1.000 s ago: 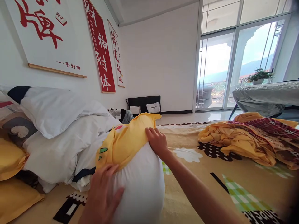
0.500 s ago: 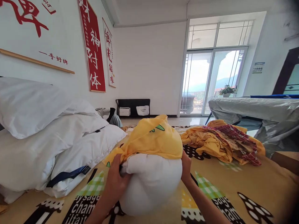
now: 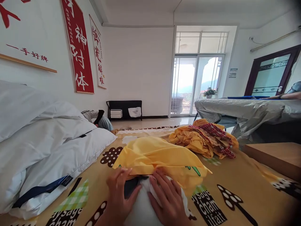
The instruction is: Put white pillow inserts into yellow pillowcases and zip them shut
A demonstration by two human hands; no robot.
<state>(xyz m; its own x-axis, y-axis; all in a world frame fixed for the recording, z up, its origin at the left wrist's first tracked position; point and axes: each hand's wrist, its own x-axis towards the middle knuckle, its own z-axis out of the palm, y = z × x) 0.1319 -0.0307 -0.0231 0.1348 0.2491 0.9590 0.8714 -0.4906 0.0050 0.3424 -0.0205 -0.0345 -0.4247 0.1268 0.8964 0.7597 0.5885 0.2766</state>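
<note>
A yellow pillowcase [image 3: 160, 153] with green leaf prints lies on the patterned bedspread in front of me, partly over a white pillow [image 3: 143, 207]. My left hand [image 3: 119, 191] is at the left of the pillowcase's opening, its fingers curled on the yellow edge and its thumb apart, over the pillow. A dark patch [image 3: 131, 187], perhaps a label, shows between that thumb and fingers. My right hand [image 3: 166, 196] rests on the white pillow with its fingers stretched forward, the fingertips close to the yellow hem. The pillow's near end runs out of view between my forearms.
White pillows [image 3: 58, 131] are piled on the left. A heap of yellow and red-checked cloth [image 3: 204, 138] lies beyond, to the right. A cardboard box [image 3: 275, 153] stands at the right edge. Behind it is a plastic-covered table [image 3: 235, 108], where another person's arm [image 3: 287, 95] rests.
The pillow has gone from raised and rounded to lower and flatter, with the pillowcase spread forward. My right hand has moved from the pillow's right side onto its top. The view has turned right.
</note>
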